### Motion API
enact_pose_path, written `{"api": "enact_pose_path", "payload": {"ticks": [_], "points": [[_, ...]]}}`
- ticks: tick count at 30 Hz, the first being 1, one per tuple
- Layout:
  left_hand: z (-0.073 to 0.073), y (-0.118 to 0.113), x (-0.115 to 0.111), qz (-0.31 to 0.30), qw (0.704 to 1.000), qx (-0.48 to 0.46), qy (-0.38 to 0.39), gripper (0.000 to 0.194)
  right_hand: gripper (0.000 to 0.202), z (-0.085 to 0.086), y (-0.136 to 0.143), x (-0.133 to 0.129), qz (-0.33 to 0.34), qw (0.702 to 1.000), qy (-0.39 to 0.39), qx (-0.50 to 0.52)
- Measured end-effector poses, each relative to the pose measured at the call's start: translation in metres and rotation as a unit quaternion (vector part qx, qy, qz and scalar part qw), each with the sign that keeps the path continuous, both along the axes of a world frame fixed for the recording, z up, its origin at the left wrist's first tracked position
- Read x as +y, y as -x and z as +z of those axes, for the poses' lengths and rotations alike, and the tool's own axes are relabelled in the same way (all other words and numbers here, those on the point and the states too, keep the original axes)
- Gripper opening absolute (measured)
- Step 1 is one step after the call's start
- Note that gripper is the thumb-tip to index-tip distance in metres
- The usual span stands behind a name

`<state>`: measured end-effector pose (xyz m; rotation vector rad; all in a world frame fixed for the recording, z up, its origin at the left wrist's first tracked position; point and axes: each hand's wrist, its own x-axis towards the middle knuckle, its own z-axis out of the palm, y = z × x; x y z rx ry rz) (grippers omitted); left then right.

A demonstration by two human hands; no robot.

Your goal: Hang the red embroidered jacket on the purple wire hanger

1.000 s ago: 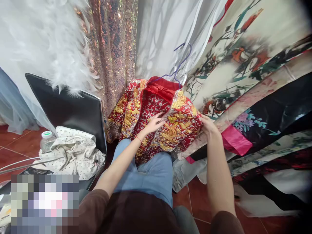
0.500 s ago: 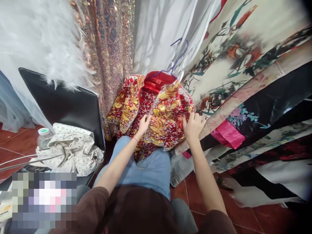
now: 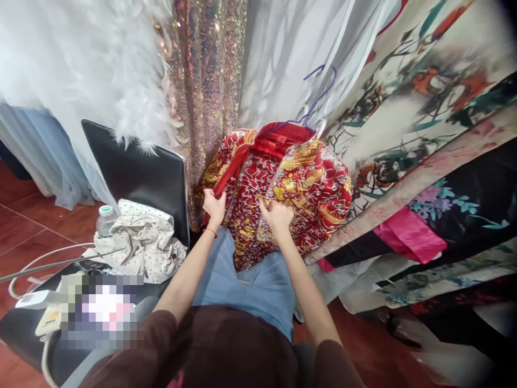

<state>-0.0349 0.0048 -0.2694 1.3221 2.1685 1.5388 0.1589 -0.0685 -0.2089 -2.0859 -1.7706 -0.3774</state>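
A red jacket (image 3: 299, 178) with gold and silver embroidery hangs on a purple hanger (image 3: 319, 99), its lower part resting over my knees. My left hand (image 3: 214, 207) is closed on the jacket's left front edge, which is folded back so the plain red lining shows. On the other front panel, near the middle opening, my right hand (image 3: 278, 216) grips the embroidered edge between thumb and fingers.
A black chair (image 3: 141, 183) at the left holds a dotted white cloth (image 3: 141, 242), a bottle (image 3: 106, 220) and cables. White feathers and a sequined curtain (image 3: 210, 81) hang behind; floral garments (image 3: 379, 134) hang at the right.
My left hand has taken the left front edge and turned it outward. My right hand has moved from the jacket's right side to the middle front edge. The view has shifted left.
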Motion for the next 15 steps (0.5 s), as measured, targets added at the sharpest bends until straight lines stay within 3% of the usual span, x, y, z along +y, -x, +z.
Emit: {"api": "enact_pose_path", "payload": {"ticks": [3,5,7,11,15], "points": [[0.006,0.012,-0.005,-0.041,0.999,0.014,0.007,0.025,0.071,0.006,0.007,0.014,-0.052,0.998,0.006,0.028],[0.01,0.013,-0.007,-0.132,0.99,0.045,0.011,0.012,0.067,0.011,0.007,0.021,-0.069,0.997,0.006,0.041],[0.015,0.006,-0.009,-0.223,0.972,0.072,0.011,0.017,0.057,0.016,0.008,0.025,-0.073,0.996,0.01,0.056],[0.024,-0.035,-0.021,-0.338,0.936,0.099,-0.002,0.014,0.043,0.024,0.012,0.024,-0.022,0.997,0.025,0.077],[0.034,-0.081,-0.044,-0.385,0.918,0.091,-0.013,0.022,0.037,0.033,0.009,0.016,0.077,0.991,0.022,0.11]]}}
